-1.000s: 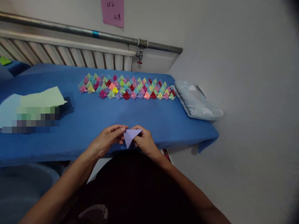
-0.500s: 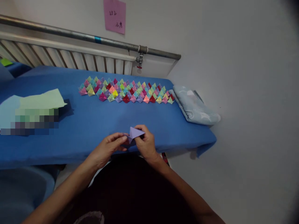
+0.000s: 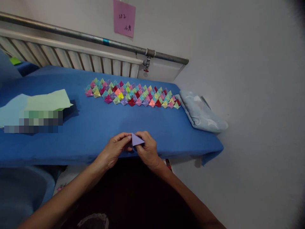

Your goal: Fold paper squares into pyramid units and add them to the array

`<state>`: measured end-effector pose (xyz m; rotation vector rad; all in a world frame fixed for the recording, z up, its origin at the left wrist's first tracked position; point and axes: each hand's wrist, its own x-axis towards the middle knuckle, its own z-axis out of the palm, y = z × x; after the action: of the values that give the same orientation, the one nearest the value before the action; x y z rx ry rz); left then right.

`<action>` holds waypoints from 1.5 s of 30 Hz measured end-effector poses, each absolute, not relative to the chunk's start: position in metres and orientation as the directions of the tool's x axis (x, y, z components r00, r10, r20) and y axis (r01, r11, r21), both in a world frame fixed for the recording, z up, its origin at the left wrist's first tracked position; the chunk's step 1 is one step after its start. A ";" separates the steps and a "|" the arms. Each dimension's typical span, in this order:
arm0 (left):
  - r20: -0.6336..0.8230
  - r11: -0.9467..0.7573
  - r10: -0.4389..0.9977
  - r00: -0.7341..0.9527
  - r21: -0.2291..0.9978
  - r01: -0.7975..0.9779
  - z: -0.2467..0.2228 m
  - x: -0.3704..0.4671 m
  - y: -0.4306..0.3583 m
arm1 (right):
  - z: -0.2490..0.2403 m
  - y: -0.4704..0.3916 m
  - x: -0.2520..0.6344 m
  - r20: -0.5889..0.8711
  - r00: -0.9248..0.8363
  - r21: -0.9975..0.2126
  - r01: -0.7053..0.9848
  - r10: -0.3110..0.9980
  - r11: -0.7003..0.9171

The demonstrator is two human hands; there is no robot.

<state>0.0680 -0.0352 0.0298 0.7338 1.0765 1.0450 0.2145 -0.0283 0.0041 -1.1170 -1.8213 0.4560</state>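
Observation:
A small piece of folded purple paper (image 3: pixel 137 140) is held between my two hands, over the front edge of the blue-covered table (image 3: pixel 105 121). My left hand (image 3: pixel 116 147) pinches its left side between thumb and fingers. From the right, my right hand (image 3: pixel 148 149) grips it, thumb below and fingers behind. The front face of the paper shows as a triangle pointing right; its back is hidden. Beyond the hands stand rows of small folded paper pieces (image 3: pixel 131 101) in many colours.
Sheets of pale green and blue paper (image 3: pixel 47 100) lie at the left, partly blurred out. A folded light blue cloth (image 3: pixel 202 111) rests at the table's right end. Behind are a radiator (image 3: pixel 81 60), a metal pipe (image 3: pixel 124 45) and a pink note (image 3: pixel 124 19) on the wall.
My hands have come closer together on the purple paper. Its wing-like flap at the left has folded in, leaving a single triangle in sight. The view has shifted slightly left.

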 end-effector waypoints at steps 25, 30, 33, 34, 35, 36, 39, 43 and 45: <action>-0.476 0.498 0.867 0.149 0.810 -0.309 0.033 0.048 -0.024 | -0.001 -0.030 0.217 0.593 -0.207 -0.652 0.443 0.778 0.615; -0.472 0.492 0.870 0.142 0.811 -0.318 0.034 0.049 -0.023 | 0.001 -0.032 0.216 0.504 -0.147 -0.773 0.362 0.851 0.521; -0.456 0.465 0.883 0.108 0.828 -0.312 0.037 0.050 -0.025 | 0.004 -0.034 0.214 0.310 -0.084 -0.920 0.226 0.947 0.321; -0.444 0.449 0.891 0.090 0.839 -0.307 0.038 0.051 -0.025 | 0.006 -0.034 0.213 0.229 -0.080 -0.959 0.155 0.970 0.239; -0.429 0.430 0.900 0.070 0.852 -0.299 0.038 0.051 -0.026 | 0.007 -0.034 0.213 0.150 -0.086 -0.984 0.081 0.985 0.157; -0.412 0.408 0.910 0.050 0.867 -0.286 0.039 0.051 -0.027 | 0.009 -0.034 0.213 0.079 -0.103 -0.997 0.012 0.992 0.081; -0.347 0.335 0.938 -0.017 0.916 -0.220 0.038 0.051 -0.028 | 0.015 -0.035 0.216 -0.072 -0.196 -0.990 -0.107 0.978 -0.094; -0.244 0.237 0.968 -0.058 0.966 -0.105 0.038 0.049 -0.029 | 0.025 -0.037 0.219 -0.190 -0.319 -0.978 -0.025 0.929 -0.208; -0.208 0.205 0.976 -0.062 0.978 -0.048 0.038 0.049 -0.029 | 0.030 -0.039 0.219 -0.241 -0.363 -0.970 0.051 0.900 -0.239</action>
<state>0.0485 -0.0288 0.0376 0.9926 1.3186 1.1212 0.2187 -0.0386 0.0297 -1.1942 -1.3596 1.6749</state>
